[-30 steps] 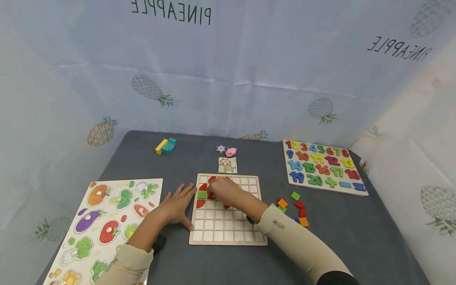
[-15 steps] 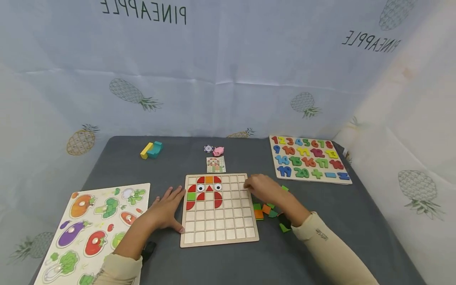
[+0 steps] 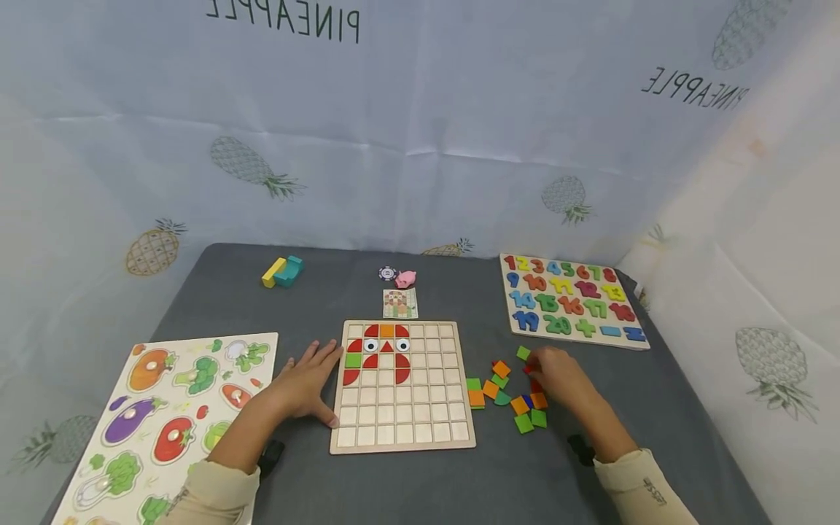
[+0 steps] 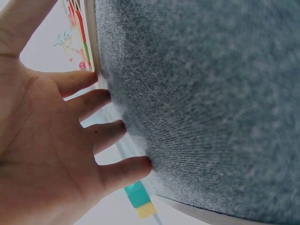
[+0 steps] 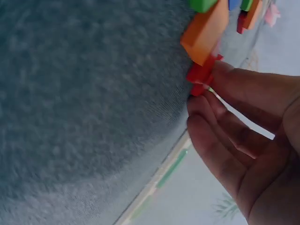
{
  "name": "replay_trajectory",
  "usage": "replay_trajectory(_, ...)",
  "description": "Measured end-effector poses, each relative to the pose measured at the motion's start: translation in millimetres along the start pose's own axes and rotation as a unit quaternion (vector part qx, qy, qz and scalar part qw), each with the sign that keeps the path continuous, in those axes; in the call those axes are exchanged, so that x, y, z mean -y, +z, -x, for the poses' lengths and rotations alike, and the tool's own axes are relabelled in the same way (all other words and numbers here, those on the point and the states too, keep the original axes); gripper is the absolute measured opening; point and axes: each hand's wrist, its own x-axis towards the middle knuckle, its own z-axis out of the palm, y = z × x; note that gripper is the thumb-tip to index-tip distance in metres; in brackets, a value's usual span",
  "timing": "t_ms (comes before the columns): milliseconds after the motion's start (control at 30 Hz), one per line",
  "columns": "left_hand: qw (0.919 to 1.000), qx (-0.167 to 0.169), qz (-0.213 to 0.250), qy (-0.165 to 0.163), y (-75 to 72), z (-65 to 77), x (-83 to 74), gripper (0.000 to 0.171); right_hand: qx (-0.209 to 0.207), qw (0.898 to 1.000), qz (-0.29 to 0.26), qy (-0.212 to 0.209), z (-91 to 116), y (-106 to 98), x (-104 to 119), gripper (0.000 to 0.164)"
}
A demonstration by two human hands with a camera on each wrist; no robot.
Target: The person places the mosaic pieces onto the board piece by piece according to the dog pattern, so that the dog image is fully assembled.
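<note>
A wooden grid board (image 3: 405,415) lies mid-table, with red, orange and green tiles and two eye tiles in its upper left cells. My left hand (image 3: 303,386) rests at the board's left edge with fingers spread; the left wrist view shows its straight fingers (image 4: 124,171) touching the edge and the cloth. To the right of the board, my right hand (image 3: 558,375) is down among loose coloured tiles (image 3: 523,423). Its thumb and fingertips pinch a small red tile (image 5: 198,89), whose exact shape is partly hidden. Another red tile and an orange tile (image 5: 206,33) lie beside it.
A picture card (image 3: 400,303), a pink pig (image 3: 405,278) and a poker chip (image 3: 387,273) sit behind the board. At left lies a vegetable puzzle (image 3: 173,443), at far right a number puzzle (image 3: 569,332). Yellow and teal blocks (image 3: 287,273) stand at the back left.
My right hand has left the board's upper cells and moved right to the loose tiles, where it takes hold of a red one. The left hand stays by the board's edge.
</note>
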Motion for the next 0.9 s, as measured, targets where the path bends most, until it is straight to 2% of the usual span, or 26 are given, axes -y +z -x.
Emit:
replay_trajectory(333, 1.0000, -0.001, 0.002, -0.003, 2.6, 0.2, 0.7, 0.125, 0.026, 1.000, 0.011, 0.000, -5.5, -4.0, 2.1, 0.012)
replay_trajectory(433, 1.0000, 0.003, -0.001, -0.004, 1.5, -0.5, -0.3, 0.125, 0.024, 1.000, 0.004, 0.001, -5.4, -5.5, 5.0, 0.010)
replay_trajectory(500, 1.0000, 0.004, -0.005, -0.003, -0.3, -0.8, -1.3, 0.125, 0.010, 1.000, -0.002, -0.012, -5.3, -6.5, 11.4, 0.010)
replay_trajectory(600, 1.0000, 0.001, -0.007, 0.002, -3.1, -1.6, -2.3, 0.124, -0.016, 0.997, -0.015, -0.075, -8.6, -9.3, 33.0, 0.012)
replay_trajectory(700, 1.0000, -0.002, -0.004, 0.004, -4.5, -2.0, -2.7, 0.124, -0.024, 0.985, -0.041, -0.164, -15.1, -10.5, 68.2, 0.015)
replay_trajectory(800, 1.0000, -0.001, -0.001, 0.002, -3.2, -1.7, -2.4, 0.124, 0.000, 0.972, -0.068, -0.225, -22.4, -5.3, 108.7, 0.015)
replay_trajectory(900, 1.0000, 0.000, 0.004, -0.002, -0.6, -0.1, -1.8, 0.125, 0.026, 0.964, -0.076, -0.252, -31.1, 5.8, 147.4, 0.013)
